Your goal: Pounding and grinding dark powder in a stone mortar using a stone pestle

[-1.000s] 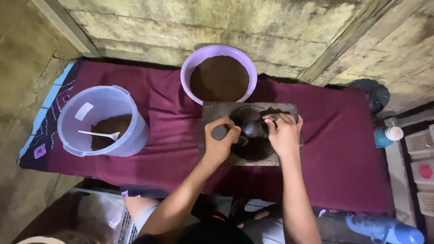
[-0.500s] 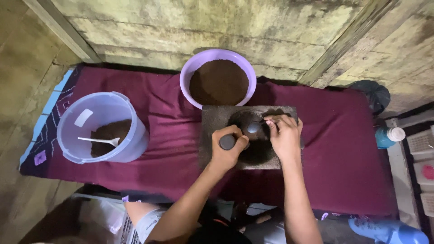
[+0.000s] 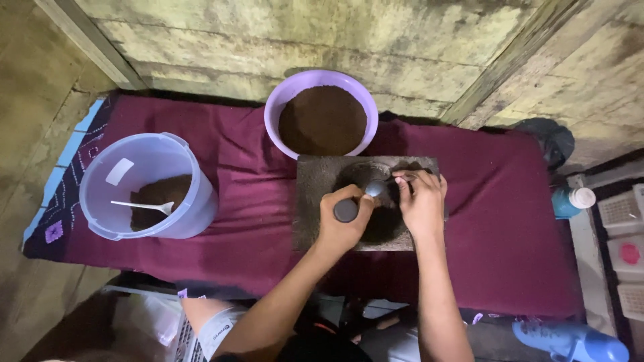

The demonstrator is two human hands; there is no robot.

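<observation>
Dark pestle gripped in left hand; spoon pinched by right hand fingers. Both held over stone slab on maroon cloth. Purple bowl of brown powder just behind; lidless tub well left.

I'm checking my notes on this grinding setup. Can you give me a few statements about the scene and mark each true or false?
1. The left hand grips a dark pestle over the stone mortar. True.
2. The purple bowl is empty. False: it holds dark brown powder.
3. A white spoon lies in the clear tub. True.
4. The cloth under the things is green. False: it is maroon.
5. The right hand rests at the mortar. True.
</observation>
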